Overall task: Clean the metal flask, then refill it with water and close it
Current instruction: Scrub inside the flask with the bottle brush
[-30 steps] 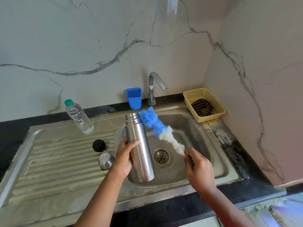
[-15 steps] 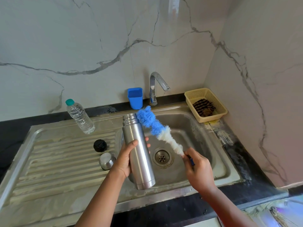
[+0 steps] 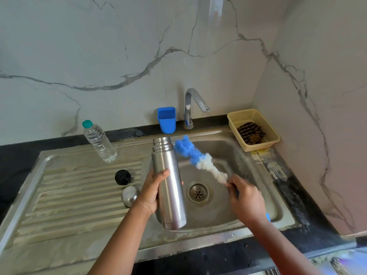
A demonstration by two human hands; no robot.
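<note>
No brand, label or writing can be read on anything in view; the clear plastic water bottle [image 3: 99, 142] with the teal cap, left of centre at the back of the draining board, shows only ribbed plastic. The metal flask [image 3: 168, 183] is in the middle of the frame, uncapped, held nearly upright above the left edge of the sink [image 3: 256, 167] basin with its open threaded neck pointing away toward the wall. The left hand [image 3: 154, 192] wraps it about mid-body, thumb across the front and fingers round the far side, so the neck rises well above the grip and the base hangs below it. The right hand [image 3: 245, 199], in the lower right of centre, has its grip curled round the handle of a bottle brush [image 3: 198, 158]; the blue-and-white fluffy head slants up and left from the fingers, its blue tip just beside the flask's neck and outside the mouth, and a bit of blue handle shows below the wrist. On the ribbed draining board, left of the flask, lie a black stopper [image 3: 123, 177] and, just in front of it, a steel cup lid [image 3: 130, 196]. At the back stand a blue plastic cup [image 3: 166, 120] and the tap [image 3: 191, 108]; a yellow basket [image 3: 256, 116] holding a striped cloth sits on the dark worktop [image 3: 294, 187] at upper right.
</note>
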